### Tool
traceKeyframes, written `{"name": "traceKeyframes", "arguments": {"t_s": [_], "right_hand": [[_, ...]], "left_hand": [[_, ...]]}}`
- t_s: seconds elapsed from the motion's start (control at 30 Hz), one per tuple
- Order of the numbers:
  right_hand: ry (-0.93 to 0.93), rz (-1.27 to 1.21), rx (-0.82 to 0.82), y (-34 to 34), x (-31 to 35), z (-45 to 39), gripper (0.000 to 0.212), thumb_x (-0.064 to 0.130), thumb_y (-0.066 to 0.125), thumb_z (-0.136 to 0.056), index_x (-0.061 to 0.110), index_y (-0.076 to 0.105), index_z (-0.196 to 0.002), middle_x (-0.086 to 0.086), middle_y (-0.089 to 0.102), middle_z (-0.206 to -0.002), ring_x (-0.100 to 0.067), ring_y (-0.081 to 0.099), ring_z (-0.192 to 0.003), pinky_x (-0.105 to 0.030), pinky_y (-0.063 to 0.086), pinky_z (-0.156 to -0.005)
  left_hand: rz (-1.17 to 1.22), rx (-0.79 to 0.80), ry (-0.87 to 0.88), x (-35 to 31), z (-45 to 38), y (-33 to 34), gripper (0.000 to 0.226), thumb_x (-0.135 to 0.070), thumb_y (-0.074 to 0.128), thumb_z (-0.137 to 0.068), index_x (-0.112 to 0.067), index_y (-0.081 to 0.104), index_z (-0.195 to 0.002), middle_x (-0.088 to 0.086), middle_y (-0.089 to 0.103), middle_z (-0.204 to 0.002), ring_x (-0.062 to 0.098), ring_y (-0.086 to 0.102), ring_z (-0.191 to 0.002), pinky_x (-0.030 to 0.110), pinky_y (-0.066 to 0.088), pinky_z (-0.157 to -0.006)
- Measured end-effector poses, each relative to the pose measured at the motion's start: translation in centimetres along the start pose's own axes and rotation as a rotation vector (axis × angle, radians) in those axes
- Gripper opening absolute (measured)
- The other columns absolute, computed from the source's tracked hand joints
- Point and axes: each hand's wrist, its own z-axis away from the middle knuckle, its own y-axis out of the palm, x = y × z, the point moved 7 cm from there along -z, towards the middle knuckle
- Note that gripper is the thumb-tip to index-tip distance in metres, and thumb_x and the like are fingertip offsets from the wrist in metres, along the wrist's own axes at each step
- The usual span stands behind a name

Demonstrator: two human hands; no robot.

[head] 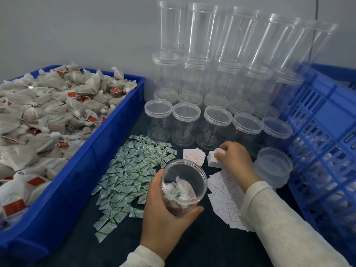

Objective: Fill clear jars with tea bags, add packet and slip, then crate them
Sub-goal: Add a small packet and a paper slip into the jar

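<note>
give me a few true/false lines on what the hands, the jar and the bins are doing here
1. The left hand grips an open jar with tea bags inside. True.
2. The right hand is reaching into the tea bag bin. False: it pinches at a stack of paper slips on the table.
3. A green-printed packet already lies in the held jar. True.
4. The held jar has its lid on. False: its mouth is open.
5. The heap of green and white packets lies between the tea bag bin and the slips. True.
6. The slatted blue crate stands on the left. False: it is on the right; the tea bag bin is on the left.
</note>
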Motion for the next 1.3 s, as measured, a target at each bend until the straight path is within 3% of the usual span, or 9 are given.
{"name": "traceKeyframes", "arguments": {"t_s": [0.1,0.2,0.3,0.43,0.63,0.87,1.07,1.17,1.3], "right_hand": [[-0.001,-0.051,-0.013,0.1,0.1,-0.1,0.010,0.029,0.068,-0.087,0.025,0.063,-0.095,-0.002,0.062,-0.104,-0.022,0.058,-0.091,-0.033,0.047,-0.071],[0.021,-0.120,0.011,0.1,0.0,-0.2,0.024,0.025,0.071,-0.085,0.030,0.049,-0.078,0.003,0.059,-0.090,-0.016,0.056,-0.079,-0.033,0.050,-0.069],[0.023,-0.181,0.034,-0.5,-0.1,-0.2,0.023,0.022,0.076,-0.081,0.027,0.054,-0.085,0.006,0.058,-0.086,-0.015,0.058,-0.079,-0.028,0.050,-0.064],[-0.060,-0.314,0.002,-3.2,0.6,0.6,0.013,0.022,0.076,-0.082,0.028,0.066,-0.076,0.013,0.064,-0.075,0.001,0.057,-0.068,-0.016,0.037,-0.055],[-0.156,-0.665,0.121,-7.3,3.3,4.7,0.019,0.016,0.074,-0.084,0.034,0.071,-0.079,0.016,0.073,-0.073,0.002,0.069,-0.071,-0.010,0.051,-0.061],[-0.138,-1.005,0.247,-8.2,6.7,10.6,0.009,0.013,0.078,-0.071,0.016,0.070,-0.068,0.001,0.074,-0.070,-0.006,0.070,-0.062,-0.010,0.049,-0.054],[-0.126,-1.021,0.255,-5.0,8.0,13.2,0.015,0.031,0.078,-0.059,0.020,0.068,-0.057,0.001,0.072,-0.063,-0.006,0.068,-0.060,-0.014,0.051,-0.056],[-0.156,-0.940,0.247,-4.0,8.3,13.2,0.012,0.024,0.079,-0.072,0.022,0.070,-0.064,0.005,0.073,-0.070,-0.005,0.068,-0.067,-0.014,0.052,-0.061],[-0.162,-0.896,0.252,-3.4,8.7,13.1,0.019,0.018,0.074,-0.082,0.026,0.071,-0.066,0.006,0.073,-0.075,-0.002,0.067,-0.072,-0.010,0.050,-0.064]], "left_hand": [[0.005,-0.001,0.002,0.0,0.0,0.0,0.102,-0.018,0.096,-0.046,-0.034,0.041,-0.131,-0.027,0.049,-0.125,-0.012,0.046,-0.117,-0.001,0.034,-0.087],[0.008,-0.004,0.004,-0.1,-0.1,0.0,0.101,-0.019,0.096,-0.047,-0.035,0.041,-0.130,-0.032,0.050,-0.123,-0.011,0.047,-0.117,-0.001,0.035,-0.088],[0.004,-0.012,0.016,-0.2,-0.1,-0.1,0.099,-0.019,0.096,-0.047,-0.038,0.041,-0.128,-0.038,0.047,-0.122,-0.012,0.046,-0.117,-0.001,0.035,-0.088],[0.001,-0.016,0.002,0.1,-0.1,-0.2,0.101,-0.022,0.096,-0.046,-0.036,0.041,-0.130,-0.025,0.050,-0.128,-0.005,0.048,-0.119,0.003,0.036,-0.092],[0.006,-0.019,-0.008,0.1,-0.2,-0.1,0.100,-0.021,0.095,-0.047,-0.041,0.040,-0.127,-0.025,0.050,-0.127,-0.011,0.047,-0.118,0.000,0.035,-0.089],[0.032,-0.022,-0.011,0.6,0.0,-0.2,0.100,-0.020,0.096,-0.047,-0.043,0.039,-0.127,-0.038,0.046,-0.122,-0.012,0.047,-0.117,0.000,0.036,-0.088],[0.060,-0.055,-0.033,0.8,0.1,-0.4,0.098,-0.041,0.088,-0.043,-0.062,0.033,-0.122,-0.034,0.048,-0.124,-0.006,0.050,-0.117,0.008,0.042,-0.091],[0.064,-0.045,-0.039,0.9,0.0,-0.3,0.099,-0.043,0.087,-0.043,-0.062,0.033,-0.123,-0.023,0.051,-0.127,0.003,0.052,-0.121,0.026,0.047,-0.099],[0.070,-0.042,-0.030,1.0,0.0,-0.4,0.098,-0.041,0.088,-0.044,-0.061,0.034,-0.123,-0.028,0.052,-0.124,0.000,0.052,-0.120,0.023,0.046,-0.096]]}}
